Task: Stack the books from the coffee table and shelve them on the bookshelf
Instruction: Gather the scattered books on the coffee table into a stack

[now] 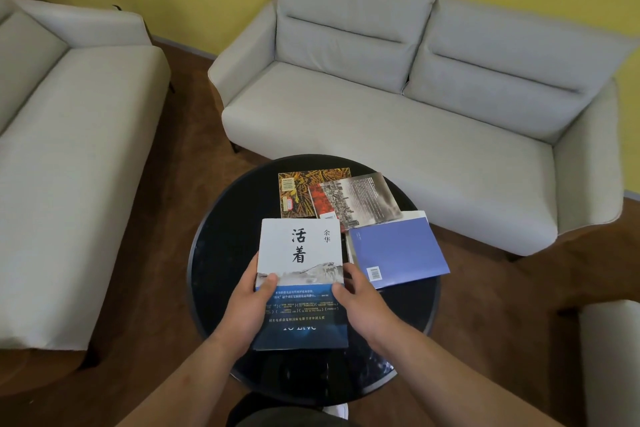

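Observation:
A white and blue book (300, 253) with black characters sits at the near middle of the round black coffee table (214, 253). My left hand (249, 302) grips its left edge, thumb on the cover. My right hand (360, 302) grips its right edge. A blue book (398, 250) lies to the right, face down with a barcode showing. Behind it a grey and red book (356, 198) overlaps a yellow patterned book (301, 191) at the far side of the table.
A light grey two-seat sofa (398, 97) stands behind the table against a yellow wall. Another grey sofa (69, 149) is on the left. A pale seat corner (609, 357) shows at the right. Brown floor surrounds the table. No bookshelf is in view.

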The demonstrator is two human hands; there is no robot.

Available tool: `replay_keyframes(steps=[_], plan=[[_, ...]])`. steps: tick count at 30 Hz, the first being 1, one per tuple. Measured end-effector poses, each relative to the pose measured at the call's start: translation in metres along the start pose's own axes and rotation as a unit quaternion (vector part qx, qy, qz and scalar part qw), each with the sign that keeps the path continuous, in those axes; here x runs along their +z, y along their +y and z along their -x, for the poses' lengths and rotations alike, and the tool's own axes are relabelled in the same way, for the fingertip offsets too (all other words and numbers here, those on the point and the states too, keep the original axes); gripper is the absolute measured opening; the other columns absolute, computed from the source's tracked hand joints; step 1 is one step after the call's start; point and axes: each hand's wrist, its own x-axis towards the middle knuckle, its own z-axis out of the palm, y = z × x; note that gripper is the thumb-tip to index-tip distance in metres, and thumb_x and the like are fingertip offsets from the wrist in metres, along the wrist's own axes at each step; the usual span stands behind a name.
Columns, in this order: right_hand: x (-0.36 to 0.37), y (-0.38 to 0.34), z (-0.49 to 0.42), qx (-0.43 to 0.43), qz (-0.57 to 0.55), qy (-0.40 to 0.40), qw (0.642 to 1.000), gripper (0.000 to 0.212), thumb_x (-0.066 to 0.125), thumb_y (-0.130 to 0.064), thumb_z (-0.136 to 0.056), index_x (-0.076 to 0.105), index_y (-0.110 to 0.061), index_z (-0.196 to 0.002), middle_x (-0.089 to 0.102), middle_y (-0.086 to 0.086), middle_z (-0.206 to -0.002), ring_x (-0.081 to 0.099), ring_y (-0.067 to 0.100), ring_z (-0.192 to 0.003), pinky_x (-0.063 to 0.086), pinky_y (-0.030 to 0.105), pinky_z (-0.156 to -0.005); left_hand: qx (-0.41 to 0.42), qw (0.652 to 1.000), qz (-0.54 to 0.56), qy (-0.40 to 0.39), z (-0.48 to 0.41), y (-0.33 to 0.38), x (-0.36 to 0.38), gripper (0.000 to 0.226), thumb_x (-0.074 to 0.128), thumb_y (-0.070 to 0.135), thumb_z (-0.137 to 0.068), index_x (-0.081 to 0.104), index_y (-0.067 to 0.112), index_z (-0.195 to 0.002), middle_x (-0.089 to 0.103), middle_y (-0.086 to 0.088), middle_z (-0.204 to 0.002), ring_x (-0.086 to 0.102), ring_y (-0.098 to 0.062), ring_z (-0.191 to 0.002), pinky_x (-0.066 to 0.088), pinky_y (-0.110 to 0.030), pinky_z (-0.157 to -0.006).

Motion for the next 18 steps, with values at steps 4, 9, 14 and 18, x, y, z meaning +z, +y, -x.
replay_keyframes(steps=[4, 9, 14, 18], plan=[[-0.006, -0.001, 0.001, -0.004, -0.015, -0.013, 1.0, 0.049, 0.054, -0.027, -0.104, 0.037, -0.03, -0.15, 0.061, -0.007, -0.133, 0.063, 0.011, -0.114, 0.054, 0.036, -0.101, 0.039, 0.996, -0.08, 0.0, 0.002, 0.005, 0.001, 0.045, 0.051, 0.032, -0.102, 0.035, 0.046, -0.142, 0.062, 0.009, -0.129, 0.07, -0.012, -0.101, 0.058, -0.028, -0.078], [-0.009, 0.002, 0.002, 0.006, -0.05, -0.028, 0.998, 0.043, 0.058, -0.026, -0.102, 0.044, -0.032, -0.143, 0.065, -0.009, -0.124, 0.069, 0.005, -0.099, 0.058, 0.018, -0.072, 0.16, 0.91, -0.367, 0.109, -0.008, 0.011, 0.004, 0.073, 0.059, 0.034, -0.094, 0.02, 0.028, -0.155, 0.029, -0.003, -0.159, 0.031, -0.023, -0.144, 0.034, -0.049, -0.117], [-0.032, 0.016, -0.004, 0.061, -0.155, 0.0, 0.986, 0.027, 0.053, -0.03, -0.104, 0.059, -0.02, -0.13, 0.073, 0.004, -0.117, 0.072, 0.022, -0.104, 0.06, 0.033, -0.084, 0.284, 0.782, -0.554, 0.034, -0.032, 0.042, 0.044, 0.077, 0.029, 0.069, -0.082, 0.037, 0.035, -0.15, 0.026, 0.001, -0.163, 0.015, -0.022, -0.152, 0.006, -0.045, -0.123], [-0.072, 0.037, -0.03, 0.15, -0.245, 0.103, 0.952, 0.047, 0.055, -0.02, -0.103, 0.043, -0.01, -0.148, 0.053, 0.019, -0.144, 0.054, 0.036, -0.13, 0.051, 0.043, -0.1, 0.281, 0.734, -0.617, 0.051, -0.04, 0.033, 0.054, 0.08, 0.028, 0.077, -0.08, 0.042, 0.037, -0.148, 0.031, 0.001, -0.161, 0.019, -0.023, -0.151, 0.005, -0.049, -0.124]])
